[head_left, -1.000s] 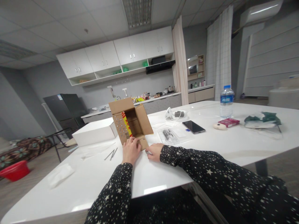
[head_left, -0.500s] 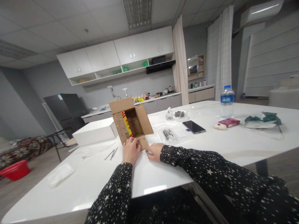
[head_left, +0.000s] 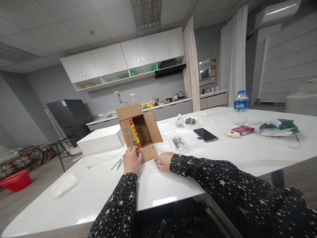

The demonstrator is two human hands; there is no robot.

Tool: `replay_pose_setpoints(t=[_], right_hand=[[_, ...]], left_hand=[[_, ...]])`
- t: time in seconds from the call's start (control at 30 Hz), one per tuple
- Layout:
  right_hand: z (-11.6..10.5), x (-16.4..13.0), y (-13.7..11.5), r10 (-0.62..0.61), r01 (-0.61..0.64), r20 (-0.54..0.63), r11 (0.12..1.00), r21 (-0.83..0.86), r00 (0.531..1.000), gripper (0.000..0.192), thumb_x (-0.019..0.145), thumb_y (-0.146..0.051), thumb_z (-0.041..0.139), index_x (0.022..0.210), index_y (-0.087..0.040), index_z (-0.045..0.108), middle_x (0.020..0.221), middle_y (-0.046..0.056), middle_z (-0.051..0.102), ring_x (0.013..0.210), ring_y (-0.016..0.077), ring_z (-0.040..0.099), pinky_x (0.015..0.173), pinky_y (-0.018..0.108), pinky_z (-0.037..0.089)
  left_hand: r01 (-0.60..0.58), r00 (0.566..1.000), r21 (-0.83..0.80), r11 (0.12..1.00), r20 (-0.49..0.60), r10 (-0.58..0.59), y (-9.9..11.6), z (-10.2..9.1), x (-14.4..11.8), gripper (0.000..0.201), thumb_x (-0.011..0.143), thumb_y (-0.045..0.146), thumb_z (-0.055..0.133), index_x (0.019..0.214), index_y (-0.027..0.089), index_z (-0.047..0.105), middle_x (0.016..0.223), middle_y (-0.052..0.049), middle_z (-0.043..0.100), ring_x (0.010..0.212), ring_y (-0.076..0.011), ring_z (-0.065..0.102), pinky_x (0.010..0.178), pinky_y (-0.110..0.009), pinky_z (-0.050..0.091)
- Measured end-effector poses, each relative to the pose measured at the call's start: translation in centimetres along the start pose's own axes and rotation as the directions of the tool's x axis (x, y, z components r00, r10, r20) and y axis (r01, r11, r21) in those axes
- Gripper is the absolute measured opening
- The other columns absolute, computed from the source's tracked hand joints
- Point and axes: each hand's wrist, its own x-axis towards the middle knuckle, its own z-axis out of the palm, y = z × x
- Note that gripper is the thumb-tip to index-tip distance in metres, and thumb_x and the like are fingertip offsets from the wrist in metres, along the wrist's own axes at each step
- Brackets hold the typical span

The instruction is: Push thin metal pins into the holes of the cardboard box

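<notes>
An open cardboard box (head_left: 139,131) lies on its side near the table's (head_left: 173,185) near edge, flaps spread. The left hand (head_left: 131,160) rests its fingertips on the lower flap's left corner; the right hand (head_left: 163,160) lies curled on the tabletop just beside that flap's right end, over something small and indistinct. Whether either hand grips cannot be told. A white box (head_left: 100,139) sits behind, to the left.

One view only, worn on the head, facing forward and slightly down across the table (head_left: 173,185). Hands sit close (kitchen far behind).
</notes>
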Motion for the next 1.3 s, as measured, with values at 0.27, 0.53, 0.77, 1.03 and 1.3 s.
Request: replay_pose_setpoints(t=[0.27,0.53,0.77,1.03,1.3], right_hand=[[0.1,0.0,0.2,-0.004,0.004,0.000,1.000,0.006,1.000,0.034,0.079,-0.033,0.042,0.101,-0.022,0.065,0.098,0.010,0.068,0.087,0.0247,0.064,0.069,0.032,0.046],[0.1,0.0,0.2,0.003,-0.003,0.005,1.000,0.024,1.000,0.035,0.078,-0.034,0.042,0.103,-0.023,0.065,0.099,0.010,0.068,0.087,0.0247,0.064,0.068,0.032,0.046],[0.5,0.3,0.4,-0.005,0.005,-0.014,1.000,0.014,1.000,0.035,0.078,-0.034,0.042,0.102,-0.022,0.065,0.096,0.010,0.069,0.086,0.0251,0.064,0.068,0.032,0.046],[0.7,0.3,0.4,0.010,-0.009,-0.038,1.000,0.028,0.999,0.037,0.077,-0.035,0.043,0.104,-0.023,0.065,0.096,0.010,0.069,0.085,0.0254,0.064,0.067,0.032,0.046],[0.5,0.3,0.3,0.004,-0.004,-0.020,1.000,0.018,1.000,0.034,0.078,-0.034,0.043,0.100,-0.022,0.065,0.095,0.010,0.069,0.084,0.0244,0.064,0.067,0.031,0.046]], left_hand=[[0.066,0.997,0.014,0.998,0.027,-0.067,-1.1,0.1,0.2,0.019,0.075,0.025,0.049,0.092,0.021,0.055,0.099,-0.008,0.057,0.099,-0.0262,0.050,0.081,-0.041,0.039],[0.073,0.993,0.037,0.997,0.088,-0.076,-1.2,-0.3,0.0,0.017,0.074,0.025,0.047,0.087,0.022,0.056,0.095,-0.008,0.056,0.097,-0.0283,0.048,0.080,-0.042,0.039],[0.101,0.986,0.048,0.994,0.130,-0.106,-1.3,-0.4,0.1,0.017,0.074,0.025,0.046,0.087,0.021,0.056,0.095,-0.009,0.056,0.100,-0.0282,0.048,0.081,-0.041,0.038],[0.115,0.984,0.030,0.993,0.135,-0.118,-1.0,-0.5,0.1,0.016,0.074,0.026,0.046,0.087,0.021,0.053,0.097,-0.009,0.056,0.101,-0.0271,0.048,0.082,-0.040,0.037],[0.095,0.989,-0.025,0.995,0.113,-0.091,-1.2,-0.5,0.2,0.013,0.075,0.026,0.046,0.086,0.021,0.050,0.091,-0.007,0.060,0.095,-0.0250,0.052,0.079,-0.037,0.036]])
